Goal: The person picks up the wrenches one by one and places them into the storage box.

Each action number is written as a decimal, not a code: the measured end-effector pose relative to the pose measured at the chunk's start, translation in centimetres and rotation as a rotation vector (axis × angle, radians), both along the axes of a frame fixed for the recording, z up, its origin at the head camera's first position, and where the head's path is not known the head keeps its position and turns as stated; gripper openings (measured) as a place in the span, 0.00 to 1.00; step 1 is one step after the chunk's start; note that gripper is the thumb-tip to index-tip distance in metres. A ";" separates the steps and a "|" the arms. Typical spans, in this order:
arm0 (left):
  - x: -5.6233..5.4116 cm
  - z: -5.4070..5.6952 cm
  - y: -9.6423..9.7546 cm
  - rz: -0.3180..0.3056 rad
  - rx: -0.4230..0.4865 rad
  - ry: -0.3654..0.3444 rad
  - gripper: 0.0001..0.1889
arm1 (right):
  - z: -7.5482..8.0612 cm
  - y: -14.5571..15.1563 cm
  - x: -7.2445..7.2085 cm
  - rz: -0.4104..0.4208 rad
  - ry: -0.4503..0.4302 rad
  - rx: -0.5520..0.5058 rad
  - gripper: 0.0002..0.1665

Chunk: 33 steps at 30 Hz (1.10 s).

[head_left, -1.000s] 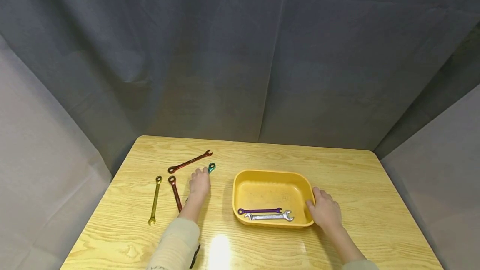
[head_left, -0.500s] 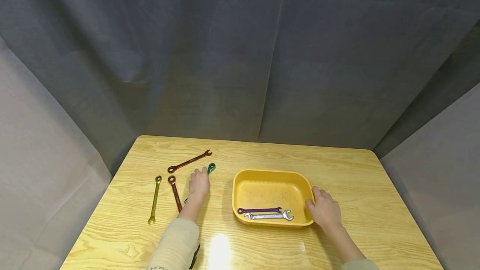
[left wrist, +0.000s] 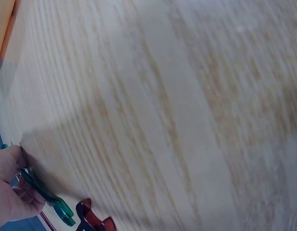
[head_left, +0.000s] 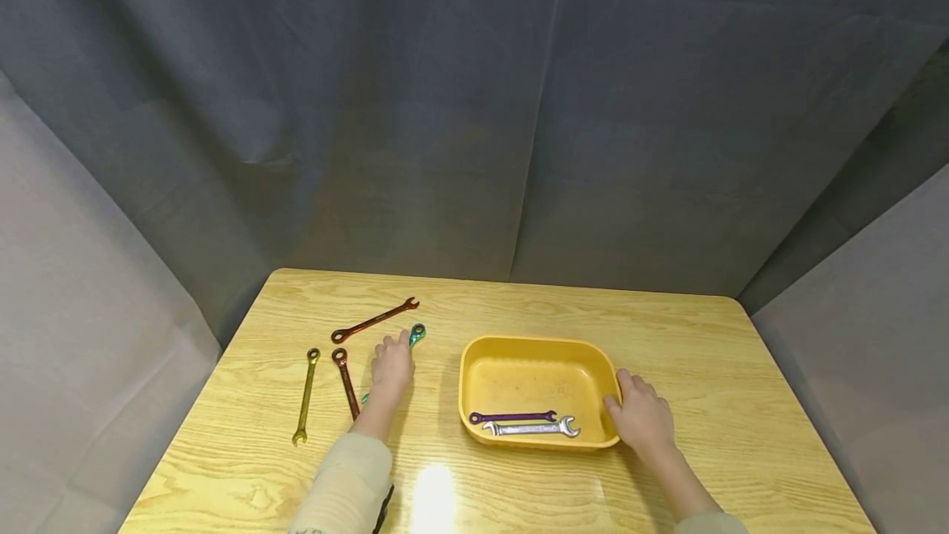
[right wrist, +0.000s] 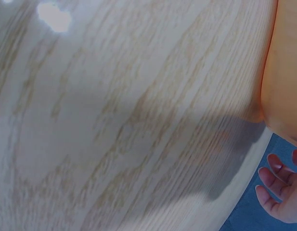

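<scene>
My left hand (head_left: 391, 363) pinches a green combination wrench (head_left: 418, 333) by its middle, low over the table. The ring end sticks out past the fingertips, and the other end shows below the hand. In the left wrist view the thumb and fingers close round the green wrench (left wrist: 56, 202). On the right, my right hand (head_left: 643, 414) holds the right edge of a yellow plastic bin (head_left: 534, 343), thumb over the rim. The right wrist view shows its other fingers (right wrist: 269, 179) loosely bent beside the bin wall. Inside lie a purple wrench (head_left: 513, 417) and a silver open-ended wrench (head_left: 532, 428).
Left of the left hand, a dark red wrench (head_left: 346, 380) and a yellow-green wrench (head_left: 306, 398) lie on the wooden table (head_left: 689, 353). Another red wrench (head_left: 376, 320) lies behind it, at a slant. A grey curtain (head_left: 445, 147) hangs along the table's back edge.
The green wrench has shifted slightly in the left hand, with more of its lower end showing. The right hand and the bin have stayed in place.
</scene>
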State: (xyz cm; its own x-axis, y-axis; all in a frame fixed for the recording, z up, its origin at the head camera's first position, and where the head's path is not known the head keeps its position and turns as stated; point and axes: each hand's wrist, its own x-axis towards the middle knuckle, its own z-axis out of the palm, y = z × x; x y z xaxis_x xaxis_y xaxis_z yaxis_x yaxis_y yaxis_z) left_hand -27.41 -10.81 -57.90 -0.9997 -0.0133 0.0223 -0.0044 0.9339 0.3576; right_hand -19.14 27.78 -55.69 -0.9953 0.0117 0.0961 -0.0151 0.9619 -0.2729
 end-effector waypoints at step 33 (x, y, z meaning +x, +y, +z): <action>0.2 1.4 1.1 -0.076 -0.057 0.087 0.28 | -0.1 0.1 0.0 -0.002 -0.008 0.010 0.26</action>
